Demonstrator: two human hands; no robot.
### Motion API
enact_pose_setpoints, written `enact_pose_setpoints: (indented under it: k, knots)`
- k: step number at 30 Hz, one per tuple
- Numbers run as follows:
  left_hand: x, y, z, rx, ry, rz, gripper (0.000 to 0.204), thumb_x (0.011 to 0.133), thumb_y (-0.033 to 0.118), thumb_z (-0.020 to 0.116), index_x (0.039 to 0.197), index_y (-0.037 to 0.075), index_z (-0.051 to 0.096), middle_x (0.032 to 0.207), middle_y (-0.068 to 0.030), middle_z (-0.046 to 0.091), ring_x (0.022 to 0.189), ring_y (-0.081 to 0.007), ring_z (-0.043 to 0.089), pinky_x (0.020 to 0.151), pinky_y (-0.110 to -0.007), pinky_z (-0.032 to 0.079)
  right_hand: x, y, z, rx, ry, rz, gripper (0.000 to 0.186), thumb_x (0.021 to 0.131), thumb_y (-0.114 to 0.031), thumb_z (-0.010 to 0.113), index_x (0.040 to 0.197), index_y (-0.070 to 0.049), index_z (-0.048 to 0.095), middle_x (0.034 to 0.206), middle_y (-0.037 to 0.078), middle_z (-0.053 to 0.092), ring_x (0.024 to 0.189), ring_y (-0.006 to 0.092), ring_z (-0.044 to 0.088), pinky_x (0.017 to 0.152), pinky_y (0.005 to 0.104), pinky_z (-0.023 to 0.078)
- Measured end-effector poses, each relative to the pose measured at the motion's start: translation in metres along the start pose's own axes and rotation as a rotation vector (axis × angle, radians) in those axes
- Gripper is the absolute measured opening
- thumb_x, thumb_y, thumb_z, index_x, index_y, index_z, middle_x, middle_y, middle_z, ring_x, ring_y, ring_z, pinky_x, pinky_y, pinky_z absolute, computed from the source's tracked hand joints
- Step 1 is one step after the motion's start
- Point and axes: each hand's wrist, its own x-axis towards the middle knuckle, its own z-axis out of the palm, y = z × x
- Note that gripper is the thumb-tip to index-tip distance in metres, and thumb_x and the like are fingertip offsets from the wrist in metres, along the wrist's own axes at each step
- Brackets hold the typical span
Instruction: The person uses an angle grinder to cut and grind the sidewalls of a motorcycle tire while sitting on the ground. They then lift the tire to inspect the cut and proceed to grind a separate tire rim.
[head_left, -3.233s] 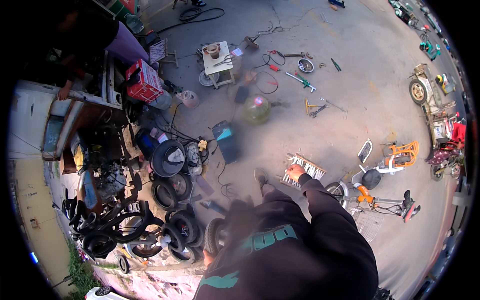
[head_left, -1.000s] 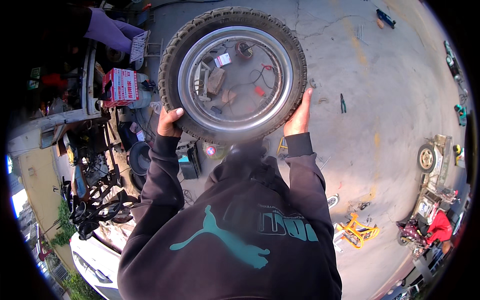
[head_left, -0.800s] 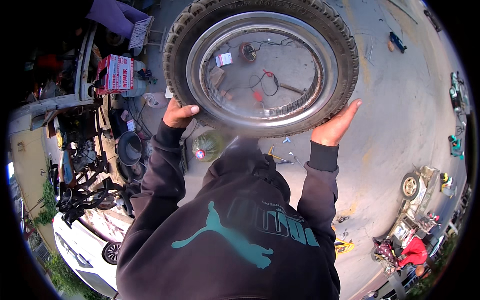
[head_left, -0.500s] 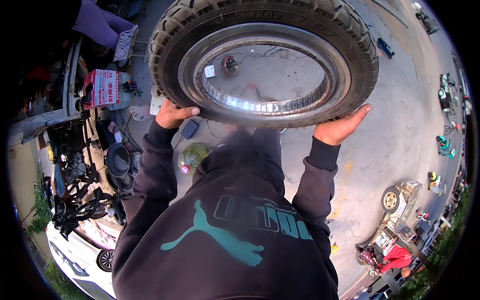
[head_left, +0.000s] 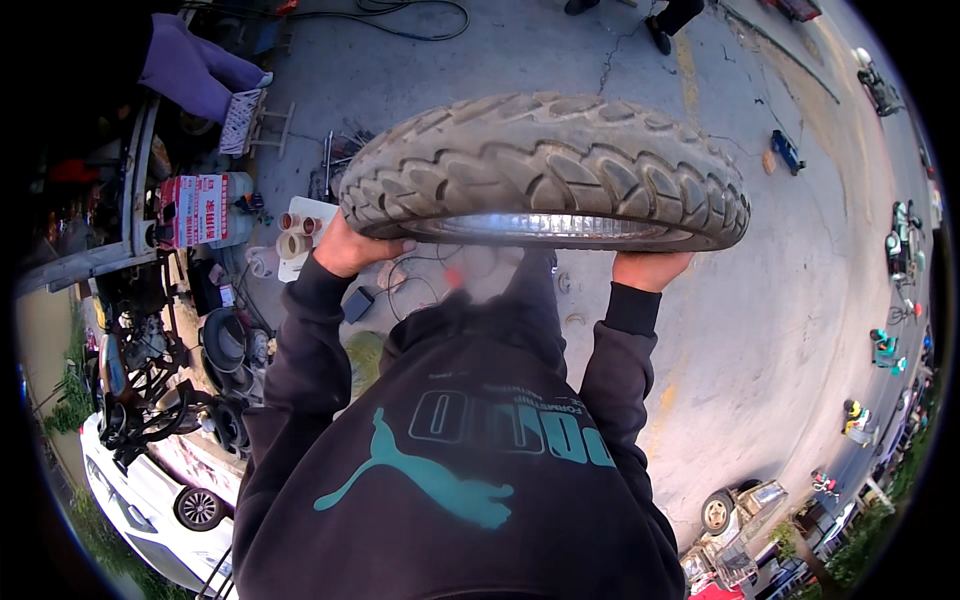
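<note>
A black rubber tyre with chunky tread is held up in front of me, tilted so its tread faces me. The lower inside of its silver metal rim shows as a narrow strip. My left hand grips the tyre's left lower edge, thumb along the near side. At the right lower edge my right hand supports it from beneath; its fingers are mostly hidden behind the tyre. Under it, a dark box-like object and a greenish plastic bottle stand on the ground to the left.
To the left are a red-and-white carton, a white board with several round rolls, and black tubs. A person in purple trousers is beside a stool. A blue tool lies at far right. A white car is at lower left.
The tyre has tipped, so its tread now faces me and the rim opening is nearly hidden. My right fingers have gone behind it. Another person's feet have appeared at the top.
</note>
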Motion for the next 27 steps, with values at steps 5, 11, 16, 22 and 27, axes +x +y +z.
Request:
enact_pose_setpoints:
  k: [5,11,16,22,27]
  knots:
    - [0.112,0.017,0.048,0.145,-0.001,0.348,0.063,0.075,0.004,0.087,0.13,0.004,0.056,0.134,-0.012,0.059,0.129,-0.0254,0.058,0.11,-0.039,0.044,0.164,0.027,-0.095,0.063,-0.299,0.503,0.064,0.102,-0.067,0.04,0.135,-0.017,0.06,0.156,0.01,0.044,0.148,0.0311,0.037,0.121,0.0579,0.034]
    - [0.189,0.09,0.074,0.314,0.105,0.442,0.061,0.073,0.008,0.09,0.125,0.01,0.058,0.133,-0.0136,0.06,0.133,-0.0329,0.055,0.111,-0.044,0.044,0.274,-0.01,0.013,0.289,-0.649,0.646,0.069,0.099,-0.072,0.046,0.123,-0.011,0.066,0.148,0.017,0.05,0.145,0.0315,0.042,0.12,0.0575,0.039]
    - [0.242,0.174,0.059,0.577,0.306,0.701,0.05,0.075,0.006,0.085,0.119,0.008,0.063,0.13,-0.0165,0.066,0.134,-0.0379,0.057,0.111,-0.047,0.045,0.358,-0.073,0.147,0.156,-0.876,0.889,0.075,0.098,-0.066,0.055,0.14,-0.004,0.055,0.149,0.018,0.05,0.141,0.0314,0.048,0.12,0.0501,0.04]
    - [0.281,0.279,0.054,1.026,0.361,1.107,0.049,0.075,0.009,0.086,0.118,0.009,0.065,0.129,-0.0181,0.068,0.133,-0.0401,0.059,0.11,-0.05,0.048,0.429,-0.126,0.231,-0.213,-1.009,0.692,0.088,0.097,-0.05,0.069,0.157,0.004,0.035,0.152,0.018,0.052,0.137,0.0236,0.054,0.117,0.0365,0.042]
    - [0.298,0.332,0.044,1.321,0.34,1.42,0.046,0.079,0.012,0.083,0.12,0.008,0.063,0.129,-0.0202,0.068,0.13,-0.043,0.061,0.107,-0.053,0.052,0.45,-0.171,0.274,-0.372,-1.18,0.344,0.086,0.093,-0.049,0.073,0.153,0.003,0.04,0.14,0.024,0.059,0.125,0.0327,0.064,0.11,0.0424,0.051]
